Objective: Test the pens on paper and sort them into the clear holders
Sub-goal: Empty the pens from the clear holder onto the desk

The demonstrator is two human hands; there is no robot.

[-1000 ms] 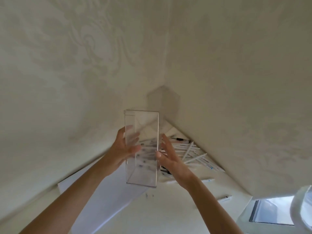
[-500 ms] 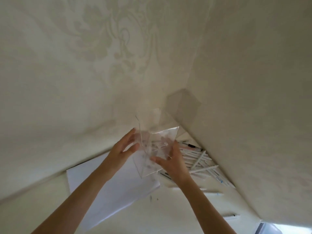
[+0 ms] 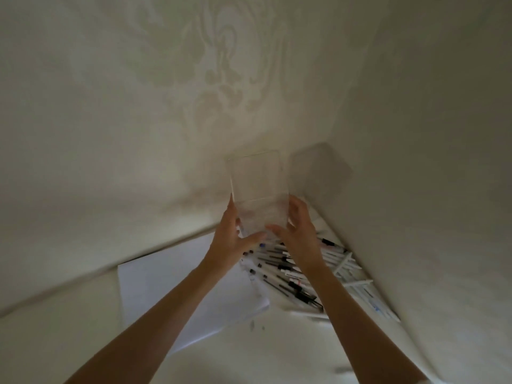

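Holder: the clear holder [image 3: 256, 189] is standing upright again after being tipped half a second ago; it is showing no pens inside and is sitting toward the corner, above the far end of the pile.
Left hand: the left hand [image 3: 231, 239] is gripping the holder's lower left side, thumb curling across its near face.
Right hand: the right hand [image 3: 300, 234] is gripping the lower right side likewise.
Base contact: the hands are hiding it; cannot tell whether it is resting on the table [image 3: 249, 356].
Pens: the pens [image 3: 288, 273] are lying heaped under the right forearm.
Paper: the paper [image 3: 171, 289] is lying just left of them, one corner touching the heap.
Judgement: the holder is being positioned; testing and sorting are not yet starting.
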